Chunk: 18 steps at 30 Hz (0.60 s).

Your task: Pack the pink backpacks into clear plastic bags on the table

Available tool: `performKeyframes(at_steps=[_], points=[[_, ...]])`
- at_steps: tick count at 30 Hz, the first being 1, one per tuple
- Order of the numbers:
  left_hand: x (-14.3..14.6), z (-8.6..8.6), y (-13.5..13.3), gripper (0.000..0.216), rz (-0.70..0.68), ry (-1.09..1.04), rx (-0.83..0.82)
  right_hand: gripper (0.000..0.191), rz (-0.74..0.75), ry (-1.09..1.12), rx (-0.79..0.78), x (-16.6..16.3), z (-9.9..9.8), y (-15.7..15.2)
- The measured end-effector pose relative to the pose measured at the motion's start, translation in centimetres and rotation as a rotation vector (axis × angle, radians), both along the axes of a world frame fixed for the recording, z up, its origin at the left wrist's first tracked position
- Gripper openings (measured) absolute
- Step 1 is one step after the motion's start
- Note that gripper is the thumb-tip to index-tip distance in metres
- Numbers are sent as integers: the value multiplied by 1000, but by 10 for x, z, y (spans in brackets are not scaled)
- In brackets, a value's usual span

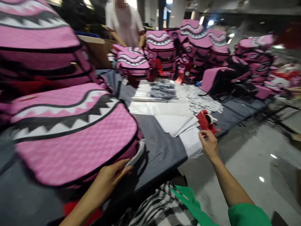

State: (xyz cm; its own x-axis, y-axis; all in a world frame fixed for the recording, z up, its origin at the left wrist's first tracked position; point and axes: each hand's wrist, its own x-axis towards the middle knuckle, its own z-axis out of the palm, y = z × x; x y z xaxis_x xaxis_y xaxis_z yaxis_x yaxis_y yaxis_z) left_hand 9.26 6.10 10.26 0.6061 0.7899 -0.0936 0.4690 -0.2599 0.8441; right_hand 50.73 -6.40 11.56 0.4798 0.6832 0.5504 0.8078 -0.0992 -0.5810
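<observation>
A pink backpack [77,150] with a shark-mouth print of black and white teeth lies on the grey-covered table. My left hand [110,174] is at its near right side, fingers closed on the edge beside a pale grey strip [138,153]. Out to the right, my right hand [209,145] is raised with thumb and fingertips pinched together. What the pinch holds, if anything, is too small to make out. Just beyond those fingers is a red tape dispenser [204,121] at the table's edge. White paper sheets [175,124] lie left of it.
Clear plastic bags [160,108] and a spread of small white pieces [204,102] cover the table's middle. Stacked pink backpacks [161,47] line the far side, with a large one [37,37] at left. Behind the table stands a person [124,23]. Floor [246,166] shows at right.
</observation>
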Motion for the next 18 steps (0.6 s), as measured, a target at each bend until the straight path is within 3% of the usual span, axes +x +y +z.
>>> performKeyframes(at_steps=[2, 4, 6, 9, 13, 18], points=[[-8, -25, 0, 41, 20, 20, 107, 31, -316, 114, -58, 54, 12, -26], [-15, -49, -2, 36, 46, 6, 276, 31, -449, 162, -101, 95, 20, -39], [-20, -65, -4, 38, 48, -28, 444, 26, -481, 213, -146, 122, 23, -40], [-21, -74, -7, 42, 15, -35, 595, 24, -466, 347, -217, 143, 20, -26], [-20, -72, -7, 43, -19, 47, 579, 26, -408, 522, -252, 154, 13, -9], [-23, -74, -8, 40, -11, 68, 631, 24, -390, 633, -133, 154, 13, -8]])
